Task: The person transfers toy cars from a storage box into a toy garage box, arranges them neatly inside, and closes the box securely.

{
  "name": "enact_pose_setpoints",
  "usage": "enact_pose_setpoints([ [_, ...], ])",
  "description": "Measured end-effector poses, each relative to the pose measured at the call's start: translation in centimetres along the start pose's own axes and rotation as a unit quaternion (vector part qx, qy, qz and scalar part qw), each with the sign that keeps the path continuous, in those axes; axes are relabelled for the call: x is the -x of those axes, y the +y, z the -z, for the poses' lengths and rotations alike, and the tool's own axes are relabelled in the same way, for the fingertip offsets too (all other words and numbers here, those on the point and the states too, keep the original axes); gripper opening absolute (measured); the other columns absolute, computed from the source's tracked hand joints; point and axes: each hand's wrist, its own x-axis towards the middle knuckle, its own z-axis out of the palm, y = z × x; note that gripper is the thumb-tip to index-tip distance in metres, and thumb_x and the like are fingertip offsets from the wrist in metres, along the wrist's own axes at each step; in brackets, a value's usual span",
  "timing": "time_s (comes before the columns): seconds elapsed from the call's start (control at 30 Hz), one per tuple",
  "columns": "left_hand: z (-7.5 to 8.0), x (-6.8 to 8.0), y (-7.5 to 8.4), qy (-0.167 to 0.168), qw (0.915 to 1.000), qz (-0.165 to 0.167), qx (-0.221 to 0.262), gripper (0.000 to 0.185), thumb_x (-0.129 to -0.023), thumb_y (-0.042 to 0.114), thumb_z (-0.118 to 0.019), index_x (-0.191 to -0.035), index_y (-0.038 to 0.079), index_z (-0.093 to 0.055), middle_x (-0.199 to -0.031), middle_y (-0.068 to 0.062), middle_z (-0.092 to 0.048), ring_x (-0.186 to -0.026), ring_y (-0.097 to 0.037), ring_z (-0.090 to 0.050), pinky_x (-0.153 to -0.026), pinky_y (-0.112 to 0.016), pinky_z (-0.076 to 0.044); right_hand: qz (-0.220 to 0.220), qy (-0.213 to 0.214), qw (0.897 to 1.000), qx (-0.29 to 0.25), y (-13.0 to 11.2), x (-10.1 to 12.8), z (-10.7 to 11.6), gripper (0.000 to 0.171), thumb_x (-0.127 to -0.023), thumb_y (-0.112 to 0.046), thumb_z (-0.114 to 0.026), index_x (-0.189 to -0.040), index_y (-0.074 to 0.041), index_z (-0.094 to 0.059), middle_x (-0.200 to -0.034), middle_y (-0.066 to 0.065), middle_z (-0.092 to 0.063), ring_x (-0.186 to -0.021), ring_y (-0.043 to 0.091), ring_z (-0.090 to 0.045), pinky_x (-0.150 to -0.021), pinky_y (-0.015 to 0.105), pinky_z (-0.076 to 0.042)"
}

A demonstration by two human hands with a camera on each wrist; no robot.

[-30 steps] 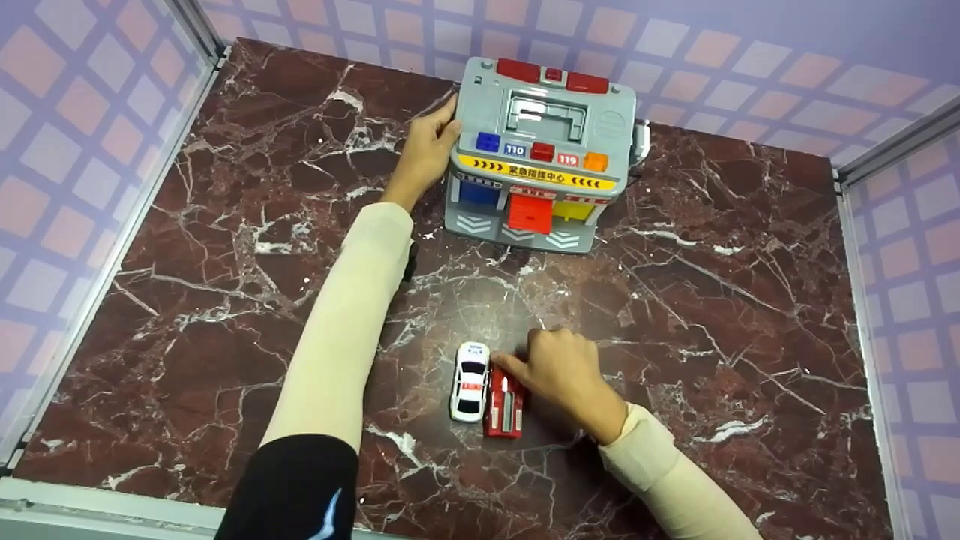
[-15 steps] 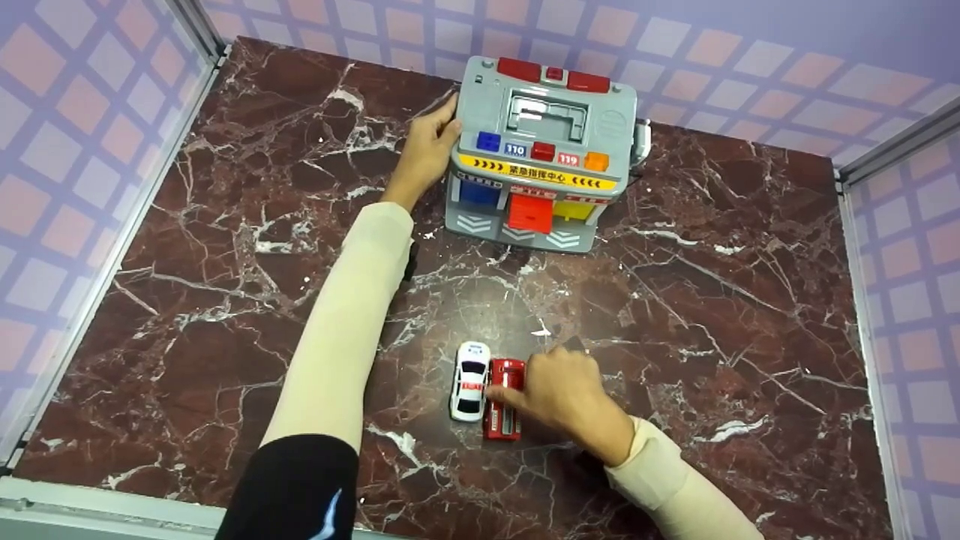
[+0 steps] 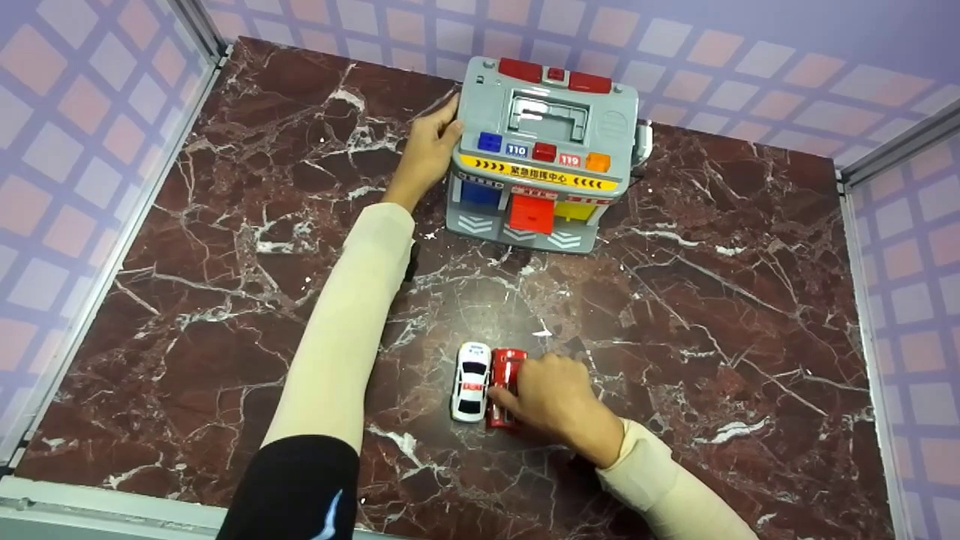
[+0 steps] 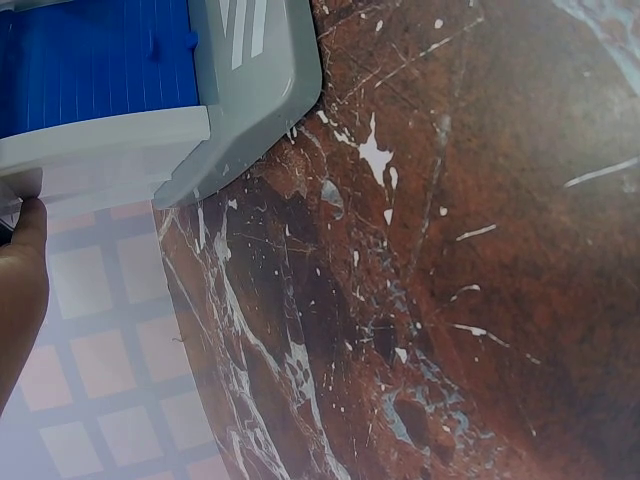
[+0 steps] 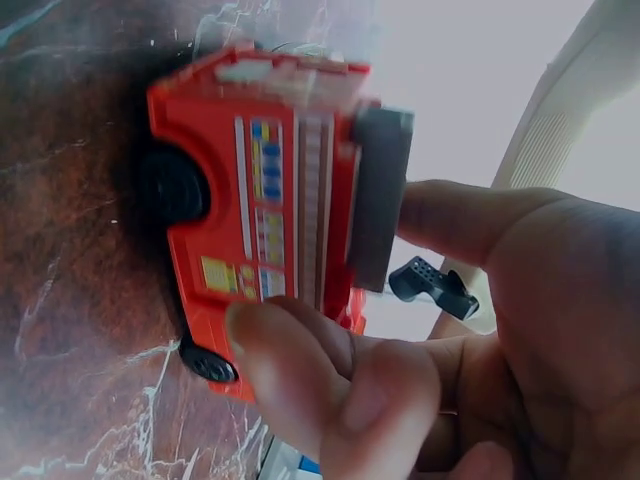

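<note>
My right hand (image 3: 559, 390) pinches a red toy fire truck (image 3: 510, 361) between thumb and fingers. In the right wrist view the fire truck (image 5: 230, 205) shows black wheels, a striped side and a grey bar on top, with fingers on its near side. Left of it, close alongside, stands a white toy police car (image 3: 471, 382). My left hand (image 3: 426, 154) rests against the left side of a grey toy emergency station (image 3: 545, 154) with blue, red and yellow doors. The left wrist view shows a finger (image 4: 25, 260) at its white side wall, next to the blue door (image 4: 110, 65).
Dark red marbled tabletop (image 3: 697, 315) lies under everything. A purple checked wall (image 3: 712, 45) rises right behind the station, and more checked panels stand left and right. From the station's right side juts a white part (image 3: 643, 142).
My right hand has slid back from the fire truck's front to its middle, and the truck has since shifted slightly forward beside the police car. My left hand stays at the station.
</note>
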Motion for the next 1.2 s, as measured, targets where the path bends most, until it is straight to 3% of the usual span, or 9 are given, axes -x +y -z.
enact_pose_setpoints([
  [0.17, 0.0, 0.9, 1.3, 0.004, 1.0000, -0.008, -0.001, 0.045, -0.097, 0.005, -0.043, -0.140, 0.001, -0.033, -0.145, -0.008, -0.035, -0.128, -0.008, -0.040, -0.104, -0.009, -0.029, 0.003, 0.001, 1.000, -0.002, -0.1, 0.0, 0.0, 0.066, -0.083, -0.065, -0.048, -0.049, -0.009, -0.046, -0.062, 0.012, -0.058, -0.058, 0.029, -0.056, -0.046, 0.042, -0.051],
  [0.33, 0.0, 1.1, 1.4, 0.004, 0.9999, -0.009, -0.006, 0.044, -0.096, 0.004, -0.044, -0.140, 0.001, -0.034, -0.145, -0.009, -0.035, -0.127, -0.009, -0.042, -0.103, -0.009, -0.030, 0.002, 0.025, 1.000, 0.008, -0.2, 0.1, -0.2, 0.068, -0.080, -0.069, -0.049, -0.046, -0.011, -0.040, -0.054, 0.008, -0.049, -0.050, 0.024, -0.050, -0.041, 0.037, -0.048],
  [0.5, -0.1, 0.1, -0.1, 0.004, 1.0000, -0.008, -0.004, 0.046, -0.096, 0.007, -0.045, -0.140, 0.004, -0.034, -0.146, -0.006, -0.035, -0.126, -0.007, -0.041, -0.104, -0.009, -0.029, -0.004, 0.046, 0.999, 0.022, -0.5, 0.2, -0.6, 0.068, -0.078, -0.071, -0.051, -0.046, -0.012, -0.040, -0.050, 0.007, -0.046, -0.045, 0.023, -0.049, -0.036, 0.035, -0.045],
  [0.63, -0.1, -1.0, -1.7, 0.005, 0.9999, -0.011, -0.005, 0.047, -0.096, 0.011, -0.047, -0.141, 0.008, -0.035, -0.146, -0.001, -0.035, -0.127, -0.003, -0.039, -0.103, -0.007, -0.028, -0.013, 0.030, 0.999, 0.027, -0.7, 0.1, -0.7, 0.065, -0.080, -0.066, -0.052, -0.049, -0.009, -0.045, -0.054, 0.011, -0.052, -0.049, 0.026, -0.053, -0.037, 0.036, -0.046],
  [0.73, -0.2, -1.2, -1.9, 0.005, 0.9999, -0.011, -0.009, 0.047, -0.096, 0.012, -0.047, -0.141, 0.009, -0.034, -0.146, -0.001, -0.035, -0.128, -0.002, -0.038, -0.103, -0.007, -0.027, -0.022, 0.023, 0.999, 0.021, -0.8, 0.1, -0.8, 0.060, -0.081, -0.059, -0.054, -0.049, -0.009, -0.045, -0.055, 0.011, -0.052, -0.047, 0.026, -0.052, -0.037, 0.035, -0.045],
  [0.87, -0.1, -0.9, -1.5, 0.002, 1.0000, -0.003, -0.005, 0.047, -0.096, 0.012, -0.047, -0.142, 0.009, -0.034, -0.146, -0.001, -0.035, -0.129, -0.003, -0.037, -0.103, -0.006, -0.026, -0.034, 0.040, 0.999, 0.007, -0.9, 0.1, -0.9, 0.055, -0.080, -0.053, -0.058, -0.047, -0.012, -0.042, -0.050, 0.010, -0.048, -0.043, 0.024, -0.048, -0.035, 0.034, -0.043],
  [1.1, 0.1, 0.8, 1.2, -0.003, 0.9999, -0.006, 0.008, 0.046, -0.096, 0.004, -0.045, -0.140, 0.001, -0.033, -0.145, -0.010, -0.035, -0.124, -0.011, -0.045, -0.102, -0.011, -0.033, -0.045, 0.065, 0.997, -0.013, -0.7, 0.3, -0.4, 0.053, -0.079, -0.050, -0.060, -0.047, -0.013, -0.041, -0.047, 0.007, -0.045, -0.041, 0.022, -0.046, -0.035, 0.035, -0.045],
  [1.2, 0.1, 1.1, 1.5, -0.002, 0.9999, -0.006, 0.013, 0.045, -0.096, 0.004, -0.044, -0.140, 0.000, -0.033, -0.145, -0.011, -0.035, -0.123, -0.012, -0.046, -0.103, -0.012, -0.033, -0.050, 0.067, 0.996, -0.017, -0.6, 0.3, 0.2, 0.053, -0.080, -0.050, -0.061, -0.048, -0.012, -0.041, -0.047, 0.006, -0.044, -0.041, 0.022, -0.046, -0.035, 0.035, -0.045],
])
